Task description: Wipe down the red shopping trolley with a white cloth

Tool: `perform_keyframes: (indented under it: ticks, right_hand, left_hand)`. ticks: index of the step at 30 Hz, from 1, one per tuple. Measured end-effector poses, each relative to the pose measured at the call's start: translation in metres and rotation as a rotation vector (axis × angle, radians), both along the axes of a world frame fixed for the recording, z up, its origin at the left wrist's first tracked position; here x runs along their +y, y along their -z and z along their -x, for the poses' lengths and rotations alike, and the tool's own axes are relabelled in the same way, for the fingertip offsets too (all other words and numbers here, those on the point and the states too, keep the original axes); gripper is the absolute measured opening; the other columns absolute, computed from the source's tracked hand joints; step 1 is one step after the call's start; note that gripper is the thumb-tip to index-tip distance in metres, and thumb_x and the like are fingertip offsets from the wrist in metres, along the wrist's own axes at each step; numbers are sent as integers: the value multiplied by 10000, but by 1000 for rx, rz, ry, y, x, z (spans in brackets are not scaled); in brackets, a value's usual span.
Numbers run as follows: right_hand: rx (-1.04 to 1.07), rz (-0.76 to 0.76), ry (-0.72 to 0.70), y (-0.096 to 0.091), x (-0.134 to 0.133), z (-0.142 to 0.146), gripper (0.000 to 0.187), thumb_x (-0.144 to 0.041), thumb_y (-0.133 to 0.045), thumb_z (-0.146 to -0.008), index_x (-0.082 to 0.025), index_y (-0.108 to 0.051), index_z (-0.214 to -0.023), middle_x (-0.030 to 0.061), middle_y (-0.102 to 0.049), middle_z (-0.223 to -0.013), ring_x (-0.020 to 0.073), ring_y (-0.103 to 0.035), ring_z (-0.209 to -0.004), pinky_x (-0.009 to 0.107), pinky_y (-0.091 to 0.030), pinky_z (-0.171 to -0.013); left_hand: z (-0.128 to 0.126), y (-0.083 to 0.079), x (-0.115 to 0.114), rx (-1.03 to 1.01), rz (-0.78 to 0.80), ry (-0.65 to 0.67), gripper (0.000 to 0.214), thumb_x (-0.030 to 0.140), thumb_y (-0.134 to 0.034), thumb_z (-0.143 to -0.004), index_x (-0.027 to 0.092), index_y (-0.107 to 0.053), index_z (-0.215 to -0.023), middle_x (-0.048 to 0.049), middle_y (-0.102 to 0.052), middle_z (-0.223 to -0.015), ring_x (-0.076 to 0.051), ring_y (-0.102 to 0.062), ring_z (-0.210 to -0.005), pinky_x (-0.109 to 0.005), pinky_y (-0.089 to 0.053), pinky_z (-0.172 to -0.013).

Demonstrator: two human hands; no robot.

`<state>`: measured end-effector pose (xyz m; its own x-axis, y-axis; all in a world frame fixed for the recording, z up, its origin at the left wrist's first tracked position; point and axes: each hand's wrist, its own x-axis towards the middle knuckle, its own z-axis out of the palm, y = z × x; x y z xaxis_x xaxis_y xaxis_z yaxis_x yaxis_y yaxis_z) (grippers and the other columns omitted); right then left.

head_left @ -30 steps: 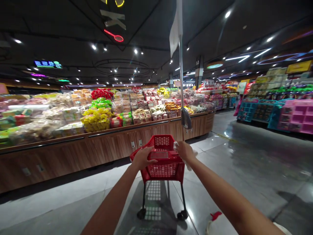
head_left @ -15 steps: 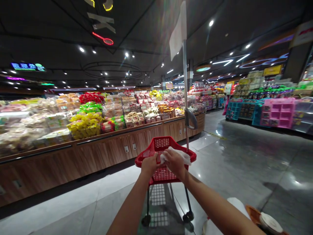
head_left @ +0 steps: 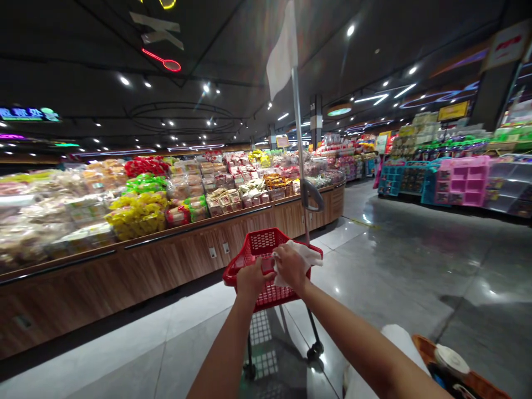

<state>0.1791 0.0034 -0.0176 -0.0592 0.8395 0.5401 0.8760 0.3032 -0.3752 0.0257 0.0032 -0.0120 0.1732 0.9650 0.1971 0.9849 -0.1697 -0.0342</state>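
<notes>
A small red plastic shopping cart (head_left: 261, 248) stands on the shiny floor in front of me. My left hand (head_left: 250, 279) is closed on the near rim of the cart. My right hand (head_left: 290, 267) sits right beside it, fingers closed on a white cloth (head_left: 306, 255) that lies over the cart's rim. A thin metal pole (head_left: 300, 166) with a white flag (head_left: 282, 52) rises from the cart's right side.
A long wooden display counter (head_left: 174, 255) piled with packaged snacks runs along the left. Pink and blue crates (head_left: 457, 183) line the right side. An orange basket (head_left: 457, 368) sits at the bottom right near my leg. Open floor stretches ahead.
My right hand moved from the cart's right edge to the near rim beside my left hand, with the white cloth. The cart and view have shifted along the aisle.
</notes>
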Motion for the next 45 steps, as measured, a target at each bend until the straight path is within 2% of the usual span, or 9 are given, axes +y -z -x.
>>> perform_keyframes:
  ticks: [4,7,10,15,20,25,31,38,45]
  right_hand:
    - [-23,-111,-57,7,5,-14,332,-384,-596,-865,-210,-615,-1147,80,-580,-1244,236,-508,-1143,349,-364,-987]
    - [-64,-38,111,6,13,-23,515,-543,-647,-799,-201,-601,-1181,104,-616,-1193,284,-517,-1142,446,-307,-1026]
    - [-67,79,135,-3,19,-6,484,-564,-625,-805,-204,-634,-1128,92,-661,-1069,260,-579,-1015,390,-368,-917]
    - [-87,-14,-62,-10,20,30,196,-340,-590,-838,-207,-688,-943,51,-647,-1010,222,-550,-979,298,-374,-833]
    - [-68,-20,-120,1,24,-9,278,-162,-520,-823,-240,-643,-1060,34,-611,-1097,176,-541,-954,287,-370,-875]
    - [-9,-15,-7,7,21,-9,316,-134,-467,-838,-221,-621,-1100,65,-600,-1112,204,-530,-996,322,-371,-905]
    - [-41,-81,-244,12,16,35,357,-137,-491,-847,-265,-620,-1154,53,-613,-1157,211,-513,-1091,347,-351,-972]
    - [-49,-13,59,21,22,-44,353,-291,-488,-909,-199,-566,-1241,97,-607,-1257,242,-504,-1175,437,-266,-1065]
    - [-51,-70,-33,20,14,7,402,-385,-569,-874,-236,-592,-1247,87,-585,-1265,252,-515,-1155,369,-349,-1020]
  left_hand:
    - [6,3,2,-31,-19,-30,656,621,-388,-911,164,-437,-1379,-151,-724,-1027,-313,-676,-981,-386,-478,-811]
    - [9,6,5,-71,-35,-47,655,622,-403,-906,163,-437,-1372,-156,-720,-1032,-301,-671,-991,-374,-473,-821]
    - [13,5,7,-110,-13,-21,699,624,-521,-849,183,-417,-1381,-142,-710,-1077,-284,-661,-1023,-351,-471,-835]
    - [36,3,9,-126,31,14,809,583,-708,-722,248,-388,-1385,-99,-681,-1174,-274,-634,-1088,-344,-464,-885]
    - [54,4,11,-71,9,81,756,566,-628,-807,197,-355,-1409,-134,-659,-1206,-280,-611,-1130,-346,-457,-910]
    - [35,4,10,-45,-21,47,676,519,-613,-834,166,-397,-1369,-150,-668,-1183,-290,-632,-1090,-355,-468,-892]
    - [10,3,9,-48,4,-20,299,225,-452,-936,152,-538,-1213,-134,-711,-1047,-258,-667,-1017,-338,-475,-840]
    - [3,9,7,-60,-57,-24,625,508,-618,-836,136,-447,-1308,-159,-699,-1051,-306,-658,-1010,-366,-470,-816]
    - [4,7,6,-52,-53,-26,580,493,-655,-815,141,-489,-1245,-148,-700,-1040,-294,-660,-1002,-361,-466,-843]
